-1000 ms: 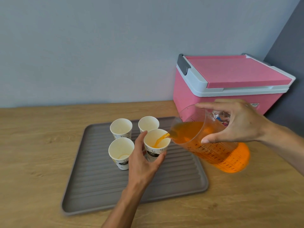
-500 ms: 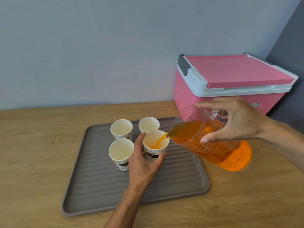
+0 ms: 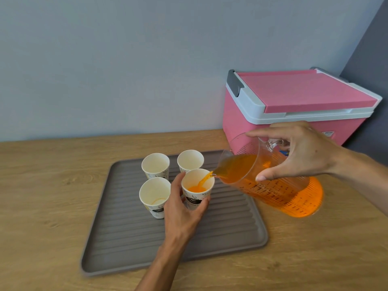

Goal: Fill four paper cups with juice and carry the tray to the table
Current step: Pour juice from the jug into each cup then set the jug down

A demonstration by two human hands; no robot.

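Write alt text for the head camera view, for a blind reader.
A right hand tilts a clear plastic measuring jug, pouring orange juice into a white paper cup that the left hand grips on a grey ribbed tray. Three more paper cups stand beside it; a pink cooler box stands behind.

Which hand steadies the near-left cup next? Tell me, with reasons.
Left, most likely. The left hand grips the near-right cup being filled, directly beside the near-left cup, so it needs only a short shift. The right hand is occupied holding the tilted pitcher.
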